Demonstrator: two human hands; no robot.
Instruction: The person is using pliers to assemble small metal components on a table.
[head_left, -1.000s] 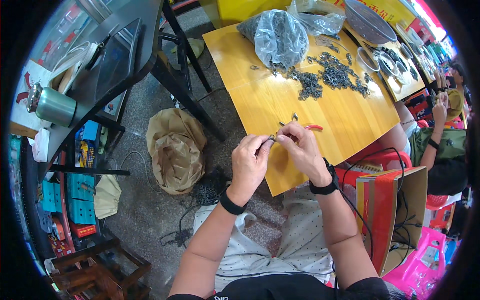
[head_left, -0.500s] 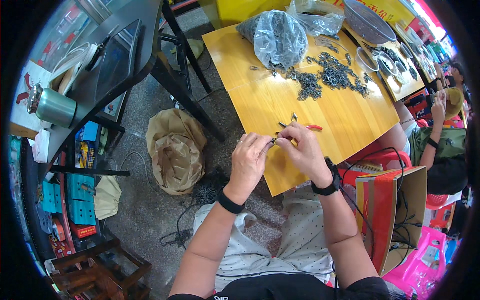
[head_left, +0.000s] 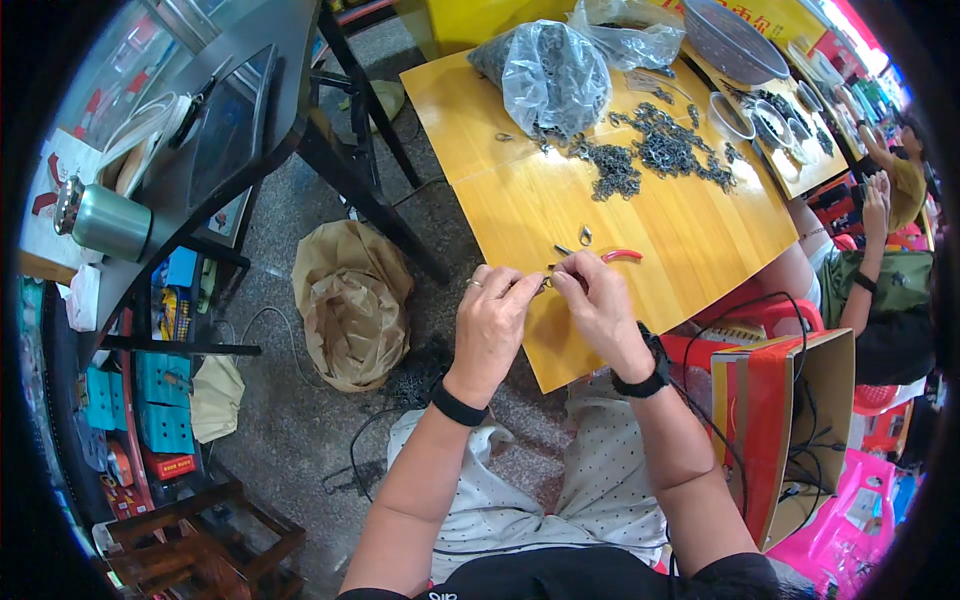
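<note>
Over the near corner of the wooden table (head_left: 560, 350), my left hand (head_left: 495, 315) and my right hand (head_left: 600, 310) meet fingertip to fingertip. Both are closed in a pinch on a small dark metal piece (head_left: 545, 284); the fingers mostly hide its shape. Just beyond my right hand lies a tool with a red handle (head_left: 622, 255), partly covered by that hand. A small metal clasp (head_left: 586, 236) rests on the table beside it. Farther back, dark metal clasps or links (head_left: 670, 145) spread in a loose pile.
A clear plastic bag (head_left: 555, 80) of dark pieces stands behind the pile, near a clear tub (head_left: 730, 116) and a grey basin (head_left: 735, 42). An open cardboard box (head_left: 790, 440) with cables is at my right. A brown paper sack (head_left: 350, 310) sits on the floor left.
My right hand has shifted slightly, baring more of the red-handled tool and the clasp beside it. The pinch of both hands on the small piece continues.
</note>
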